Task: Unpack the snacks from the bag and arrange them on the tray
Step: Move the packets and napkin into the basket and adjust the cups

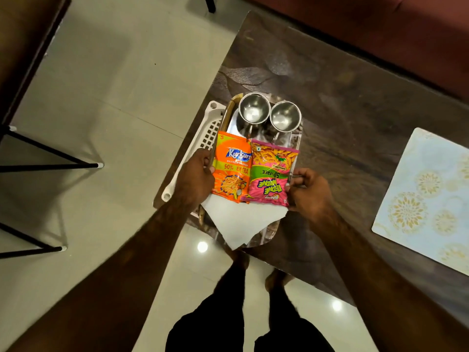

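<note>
A shiny steel tray (pixel 295 146) lies at the near left corner of a dark wooden table (pixel 342 97). On it, side by side, lie an orange Kurkure packet (pixel 232 168) and a pink and green snack packet (pixel 270 174). Two steel cups (pixel 253 107) (pixel 285 116) stand at the tray's far end. A white paper napkin (pixel 241 222) covers its near end. My left hand (pixel 195 176) grips the tray's left rim beside the orange packet. My right hand (pixel 308 190) grips the right rim beside the pink packet. No bag is in view.
A white plastic slotted basket (pixel 200 141) lies under the tray's left side and juts over the table edge. A pale blue placemat (pixel 429 194) lies to the right. A sofa (pixel 380 26) runs behind the table. Black chair legs (pixel 50 158) stand on the tiled floor at the left.
</note>
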Demonstrator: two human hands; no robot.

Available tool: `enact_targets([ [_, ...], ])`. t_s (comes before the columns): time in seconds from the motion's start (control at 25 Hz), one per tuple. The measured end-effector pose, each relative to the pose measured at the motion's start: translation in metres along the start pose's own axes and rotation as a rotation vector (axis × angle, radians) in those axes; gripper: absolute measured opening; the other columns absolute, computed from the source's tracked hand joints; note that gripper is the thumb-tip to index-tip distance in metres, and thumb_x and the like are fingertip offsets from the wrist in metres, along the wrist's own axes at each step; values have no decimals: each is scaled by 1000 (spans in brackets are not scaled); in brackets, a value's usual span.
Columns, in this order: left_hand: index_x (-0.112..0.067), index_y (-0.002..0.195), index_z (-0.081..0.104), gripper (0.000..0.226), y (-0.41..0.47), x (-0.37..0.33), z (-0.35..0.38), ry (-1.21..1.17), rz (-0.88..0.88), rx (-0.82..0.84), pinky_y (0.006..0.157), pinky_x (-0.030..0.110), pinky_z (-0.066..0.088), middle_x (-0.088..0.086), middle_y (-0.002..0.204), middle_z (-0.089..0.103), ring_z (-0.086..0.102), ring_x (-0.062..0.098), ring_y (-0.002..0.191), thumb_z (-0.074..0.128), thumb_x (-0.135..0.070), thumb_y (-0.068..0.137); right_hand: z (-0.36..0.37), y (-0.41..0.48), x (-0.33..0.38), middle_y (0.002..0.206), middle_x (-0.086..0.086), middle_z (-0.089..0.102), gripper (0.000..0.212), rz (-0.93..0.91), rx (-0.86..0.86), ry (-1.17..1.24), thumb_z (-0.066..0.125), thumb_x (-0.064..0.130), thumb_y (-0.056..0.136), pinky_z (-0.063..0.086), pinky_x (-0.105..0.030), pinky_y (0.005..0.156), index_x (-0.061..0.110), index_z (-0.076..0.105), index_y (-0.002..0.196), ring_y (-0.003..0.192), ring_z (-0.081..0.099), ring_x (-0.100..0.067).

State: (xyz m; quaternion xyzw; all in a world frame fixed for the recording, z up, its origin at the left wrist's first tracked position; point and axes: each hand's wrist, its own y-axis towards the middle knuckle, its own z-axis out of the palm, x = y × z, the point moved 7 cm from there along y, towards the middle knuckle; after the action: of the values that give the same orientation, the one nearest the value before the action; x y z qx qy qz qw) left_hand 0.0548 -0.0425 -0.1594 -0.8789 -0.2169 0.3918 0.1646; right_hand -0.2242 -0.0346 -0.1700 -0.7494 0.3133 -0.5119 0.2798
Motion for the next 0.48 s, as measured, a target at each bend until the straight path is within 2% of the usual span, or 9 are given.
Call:
enact_targets([
  [0.08,-13,108,61,15,-3,-18,20,-35,21,48,69,27,45,-2,92,62,61,19,88,54,-7,97,-27,4,-10,82,-7,64,29,14,-45,-20,54,-13,96,64,-58,76,3,64,119,85,70,-35],
  [0.16,-11,110,62,15,-6,-35,45,-24,25,109,75,31,49,2,96,66,63,21,90,55,-8,97,-55,10,-23,92,-18,69,30,33,-84,-57,52,-12,95,62,-66,80,4,66,116,93,73,-43],
  [0.24,-10,107,62,14,-11,-50,68,31,33,164,76,31,47,6,97,68,64,24,89,53,-9,98,-80,14,-38,94,-22,69,30,63,-116,-73,50,-13,93,60,-71,79,2,67,113,86,71,-40],
  [0.4,-4,102,65,18,-22,-66,103,66,42,255,78,38,54,14,97,72,68,32,90,47,-6,97,-110,23,-65,86,-11,71,27,88,-155,-110,53,-11,91,64,-59,73,5,68,107,80,71,-31],
  [0.48,-3,89,61,14,-27,-66,113,109,30,274,71,37,52,18,92,70,68,36,87,48,-3,94,-115,25,-79,84,-10,71,26,104,-152,-117,56,-11,91,64,-53,72,5,68,106,80,71,-31],
])
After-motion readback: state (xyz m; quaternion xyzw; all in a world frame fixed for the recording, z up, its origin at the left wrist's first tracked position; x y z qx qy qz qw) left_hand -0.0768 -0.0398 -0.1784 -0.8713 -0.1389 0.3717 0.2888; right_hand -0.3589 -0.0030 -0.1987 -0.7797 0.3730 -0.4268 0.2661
